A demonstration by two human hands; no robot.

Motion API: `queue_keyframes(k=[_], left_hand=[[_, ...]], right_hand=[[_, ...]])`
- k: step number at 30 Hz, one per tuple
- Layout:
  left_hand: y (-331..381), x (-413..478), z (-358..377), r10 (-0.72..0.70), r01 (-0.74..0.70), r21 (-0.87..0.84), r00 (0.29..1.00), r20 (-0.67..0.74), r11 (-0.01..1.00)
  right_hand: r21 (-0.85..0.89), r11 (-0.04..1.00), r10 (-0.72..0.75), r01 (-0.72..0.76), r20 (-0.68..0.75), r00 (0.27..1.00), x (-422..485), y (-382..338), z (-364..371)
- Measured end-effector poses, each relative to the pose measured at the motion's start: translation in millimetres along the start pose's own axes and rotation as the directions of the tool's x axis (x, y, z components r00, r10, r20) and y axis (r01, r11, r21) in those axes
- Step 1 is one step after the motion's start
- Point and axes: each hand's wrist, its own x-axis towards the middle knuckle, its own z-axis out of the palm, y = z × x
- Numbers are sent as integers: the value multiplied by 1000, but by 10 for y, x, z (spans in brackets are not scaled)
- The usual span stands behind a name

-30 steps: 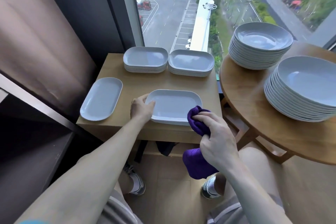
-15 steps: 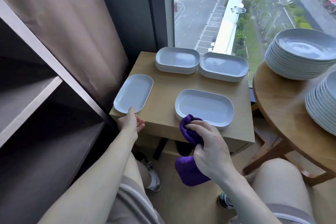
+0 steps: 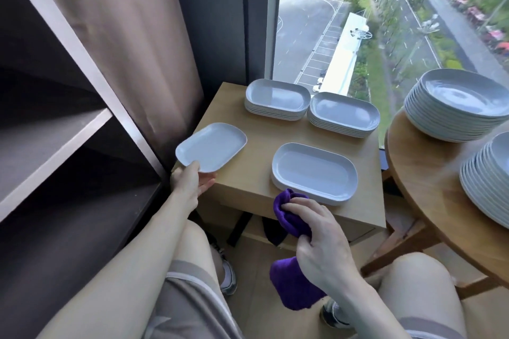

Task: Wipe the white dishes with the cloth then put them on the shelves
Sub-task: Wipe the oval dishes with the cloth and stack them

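Your left hand (image 3: 192,183) is pinching the near corner of the flat white plate (image 3: 212,146), thumb on top and fingers beneath. Your right hand (image 3: 321,242) is gripping the purple cloth (image 3: 289,217). The plate is overhanging the left edge of the small table (image 3: 248,187). Judged rigid, glazed, slippery and breakable, it is calling for fuller support underneath. The shelves (image 3: 55,140) are standing open just to the left, their front upright crowding the path.

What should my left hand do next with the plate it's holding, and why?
Probably lift the flat plate clear of the table and swing it left onto the shelf: the left hand grips its near edge, and the right hand holds the cloth away from it.
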Motion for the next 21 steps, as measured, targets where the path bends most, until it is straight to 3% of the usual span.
queue_keyframes(k=[4,10,17,19,21], left_hand=[[132,-277,-130,37,-24,-181,997,70,983],[111,-891,-251,-51,111,-201,958,281,973],[-159,-1594,-275,-51,296,-296,781,623,908],[-192,-1738,-238,-40,323,-291,728,684,900],[-195,-1870,-228,-37,337,-283,699,714,898]], right_hand=[[69,997,-20,23,-43,999,72,-102,9],[284,955,-69,88,-76,995,118,-422,-94],[436,895,-75,90,-50,996,220,-803,-347],[413,910,-31,43,-34,999,264,-870,-310],[299,954,0,-22,72,997,280,-898,-220]])
